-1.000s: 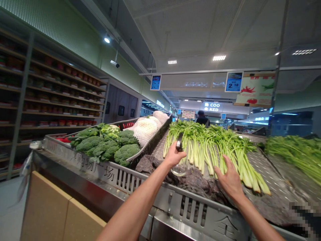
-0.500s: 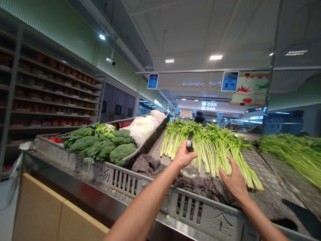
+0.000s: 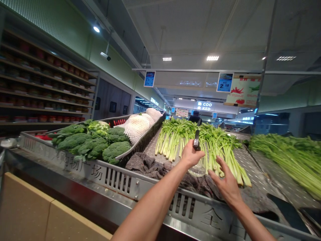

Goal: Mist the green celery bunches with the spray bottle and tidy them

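My left hand (image 3: 191, 155) is closed around a spray bottle (image 3: 197, 170) with a black trigger head and a clear body. The bottle is upright above the front of the celery (image 3: 170, 142), whose pale stalk ends point toward me. My right hand (image 3: 227, 188) hovers to the right of the bottle, fingers apart and holding nothing, near the stalk ends. A dark, crumpled cloth (image 3: 144, 166) lies along the front of the bin, below both hands.
Left of the celery, a grey crate (image 3: 82, 169) holds broccoli (image 3: 75, 142) and net-wrapped white vegetables (image 3: 137, 127). A slotted grey rail (image 3: 184, 202) runs along the front. On the right, a mirror (image 3: 283, 150) reflects greens. Jar shelves (image 3: 45, 90) stand far left.
The view has turned a little to the right. My left hand and the spray bottle have shifted right across the celery. My right hand is now closer to the bottle.
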The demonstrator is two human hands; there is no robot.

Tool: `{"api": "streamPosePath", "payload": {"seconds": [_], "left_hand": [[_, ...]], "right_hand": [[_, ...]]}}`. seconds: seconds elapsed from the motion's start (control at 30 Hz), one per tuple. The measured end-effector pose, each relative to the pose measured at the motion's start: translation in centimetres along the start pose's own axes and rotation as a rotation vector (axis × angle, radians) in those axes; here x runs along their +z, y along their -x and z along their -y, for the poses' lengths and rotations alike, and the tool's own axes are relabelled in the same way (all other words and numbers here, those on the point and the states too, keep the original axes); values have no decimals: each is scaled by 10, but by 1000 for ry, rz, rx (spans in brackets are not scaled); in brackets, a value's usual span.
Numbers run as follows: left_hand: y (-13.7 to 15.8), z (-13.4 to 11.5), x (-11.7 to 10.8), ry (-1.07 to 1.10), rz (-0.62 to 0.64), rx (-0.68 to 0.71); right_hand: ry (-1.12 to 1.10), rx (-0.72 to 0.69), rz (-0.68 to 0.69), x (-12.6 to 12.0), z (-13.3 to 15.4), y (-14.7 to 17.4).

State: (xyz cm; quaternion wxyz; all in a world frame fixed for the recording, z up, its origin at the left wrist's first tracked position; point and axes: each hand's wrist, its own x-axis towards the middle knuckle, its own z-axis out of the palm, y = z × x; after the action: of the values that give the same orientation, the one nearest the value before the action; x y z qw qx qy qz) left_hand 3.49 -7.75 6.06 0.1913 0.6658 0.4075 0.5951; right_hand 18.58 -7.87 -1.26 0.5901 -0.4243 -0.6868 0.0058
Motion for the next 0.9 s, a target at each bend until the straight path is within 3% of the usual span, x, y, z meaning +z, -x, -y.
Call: {"api": "streamPosePath", "payload": {"seconds": [0.07, 0.13, 0.4, 0.7, 0.9], "left_hand": [[0, -4, 3, -12, 3, 8], [0, -7, 5, -31, 12, 2], [0, -10, 3, -21, 12, 7], [4, -9, 4, -67, 18, 45], [4, -12, 14, -124, 51, -3]], "right_hand": [[-97, 30, 140, 11, 6, 6], [-200, 74, 181, 22, 10, 10], [-165, 105, 46, 35, 19, 9], [-63, 40, 61, 33, 19, 13], [-37, 87, 58, 28, 10, 14]]}}
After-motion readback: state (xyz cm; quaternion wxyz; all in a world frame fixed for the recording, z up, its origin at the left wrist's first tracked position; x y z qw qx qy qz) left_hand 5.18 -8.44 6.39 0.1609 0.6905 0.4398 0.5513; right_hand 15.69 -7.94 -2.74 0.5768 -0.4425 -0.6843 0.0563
